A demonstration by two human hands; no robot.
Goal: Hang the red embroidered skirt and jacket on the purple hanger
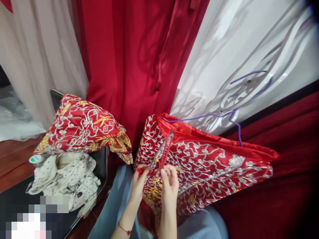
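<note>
A red garment (206,166) with silver and gold embroidery lies across my lap, a thin purple hanger (199,117) resting in its plain red satin edge. From that edge a doubled red cord (166,151) runs down to my hands. My right hand (169,179) is closed, its thumb and fingers pinching the cord's lower end. Just to its left, my left hand (140,181) is closed too, with a bit of red showing at the fingertips, apparently the same cord. The fingers partly hide what they pinch.
On a dark chair at left lie a folded red embroidered cloth (84,124) and a white dotted garment (67,174), beside a small white container with a green mark (36,159). Red curtains (132,49) hang ahead. White curved metalwork (276,59) stands at upper right.
</note>
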